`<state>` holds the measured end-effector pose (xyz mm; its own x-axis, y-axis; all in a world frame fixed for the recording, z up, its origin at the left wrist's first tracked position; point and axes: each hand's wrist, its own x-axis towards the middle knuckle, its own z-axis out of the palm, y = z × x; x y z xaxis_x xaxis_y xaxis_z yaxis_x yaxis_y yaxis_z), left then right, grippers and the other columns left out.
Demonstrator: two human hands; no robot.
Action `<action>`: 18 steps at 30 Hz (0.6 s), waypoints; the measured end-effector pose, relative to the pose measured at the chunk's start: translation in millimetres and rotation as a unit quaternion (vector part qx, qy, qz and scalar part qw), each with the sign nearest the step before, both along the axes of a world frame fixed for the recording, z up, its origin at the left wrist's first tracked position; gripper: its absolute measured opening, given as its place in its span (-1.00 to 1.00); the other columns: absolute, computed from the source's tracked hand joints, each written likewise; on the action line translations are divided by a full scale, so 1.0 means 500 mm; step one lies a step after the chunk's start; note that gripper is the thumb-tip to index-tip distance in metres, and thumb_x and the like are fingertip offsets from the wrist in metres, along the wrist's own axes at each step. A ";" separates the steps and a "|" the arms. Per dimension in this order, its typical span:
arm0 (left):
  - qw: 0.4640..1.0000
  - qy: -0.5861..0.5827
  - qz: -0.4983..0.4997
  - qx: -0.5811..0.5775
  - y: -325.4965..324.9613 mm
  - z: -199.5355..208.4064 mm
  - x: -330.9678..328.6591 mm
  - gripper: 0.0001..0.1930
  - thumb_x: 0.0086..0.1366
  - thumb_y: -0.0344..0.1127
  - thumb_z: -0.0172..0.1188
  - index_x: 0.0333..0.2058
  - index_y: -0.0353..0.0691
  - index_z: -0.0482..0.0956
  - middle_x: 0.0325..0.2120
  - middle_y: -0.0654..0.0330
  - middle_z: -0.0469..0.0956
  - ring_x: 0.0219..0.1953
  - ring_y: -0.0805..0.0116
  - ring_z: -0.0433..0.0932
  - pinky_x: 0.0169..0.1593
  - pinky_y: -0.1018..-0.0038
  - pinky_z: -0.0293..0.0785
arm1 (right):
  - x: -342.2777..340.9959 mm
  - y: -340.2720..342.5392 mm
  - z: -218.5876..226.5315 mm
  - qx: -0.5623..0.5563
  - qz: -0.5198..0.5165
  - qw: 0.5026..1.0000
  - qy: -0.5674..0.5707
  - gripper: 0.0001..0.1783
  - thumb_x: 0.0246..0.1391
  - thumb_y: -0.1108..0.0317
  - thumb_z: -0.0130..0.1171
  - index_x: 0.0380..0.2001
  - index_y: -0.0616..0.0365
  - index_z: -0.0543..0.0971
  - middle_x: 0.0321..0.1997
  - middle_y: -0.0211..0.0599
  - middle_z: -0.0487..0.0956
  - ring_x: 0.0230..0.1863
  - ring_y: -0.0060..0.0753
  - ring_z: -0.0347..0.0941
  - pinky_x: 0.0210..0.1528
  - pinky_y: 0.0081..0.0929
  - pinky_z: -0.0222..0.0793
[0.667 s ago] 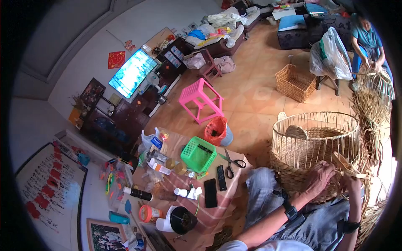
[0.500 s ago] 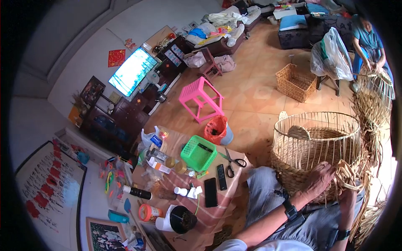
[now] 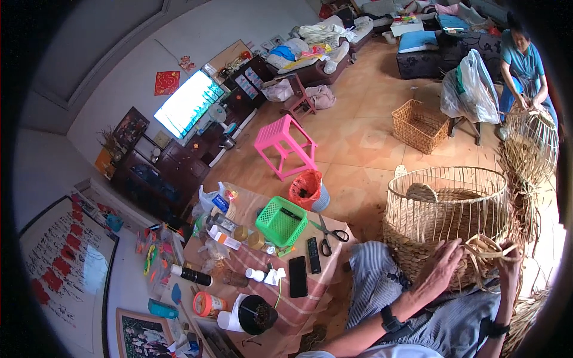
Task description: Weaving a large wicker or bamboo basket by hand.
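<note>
A half-woven wicker basket (image 3: 447, 209) with upright ribs stands against my knees at the right. My left hand (image 3: 440, 266) presses flat on its woven lower wall, fingers together. My right hand (image 3: 509, 262) grips a bundle of pale weaving strips (image 3: 483, 250) that loops across the basket's near side. Both wrists carry dark bands.
A low table (image 3: 310, 292) at my left holds a green basket (image 3: 282, 221), scissors (image 3: 327, 232), a phone and remote, bottles and a black cup. A pink stool (image 3: 285, 146), a square wicker basket (image 3: 421, 125) and loose straw stand around. Another person (image 3: 525, 65) weaves at the far right.
My left hand has slid down the basket wall and flattened on it. My right hand has drawn the strips lower and nearer.
</note>
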<state>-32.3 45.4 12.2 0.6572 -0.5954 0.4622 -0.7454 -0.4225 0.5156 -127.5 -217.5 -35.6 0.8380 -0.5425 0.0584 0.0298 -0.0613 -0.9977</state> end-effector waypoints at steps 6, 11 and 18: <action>0.986 0.106 0.008 -0.125 0.001 0.014 0.020 -0.57 0.26 -0.62 0.17 0.12 -0.31 0.47 0.21 -0.09 0.40 0.26 -0.12 0.43 0.31 0.16 0.43 | 0.061 0.119 0.185 -0.367 0.025 0.925 0.093 -0.83 0.10 0.35 0.32 -0.27 0.21 0.66 -0.29 0.05 0.66 -0.23 0.06 0.62 -0.24 -0.16 0.49; 0.978 0.033 0.148 -0.141 0.113 0.050 0.081 -0.65 0.23 -0.62 0.07 0.01 -0.34 0.52 0.09 -0.07 0.50 0.22 -0.04 0.45 0.36 0.18 0.30 | 0.037 0.088 0.168 -0.380 0.034 0.910 0.162 -0.76 0.34 0.19 0.16 -0.20 0.16 0.58 -0.42 -0.13 0.60 -0.38 -0.03 0.53 -0.30 -0.22 0.40; 0.925 0.189 0.176 -0.277 0.214 0.031 0.141 -0.67 0.37 -0.55 0.06 0.11 -0.38 0.43 0.04 0.03 0.57 0.04 0.32 0.59 0.12 0.43 0.53 | -0.037 -0.018 0.042 0.405 -0.039 0.912 -0.058 -0.73 0.42 0.16 0.16 -0.34 0.05 0.44 -0.51 -0.60 0.32 -0.52 -0.66 0.23 -0.45 -0.63 0.24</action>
<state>38.3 152.7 27.6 0.9427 -0.0538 0.3291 -0.3331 -0.1973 0.9220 -145.9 -226.6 -14.3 0.8088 -0.5049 -0.3016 0.1650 0.6871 -0.7076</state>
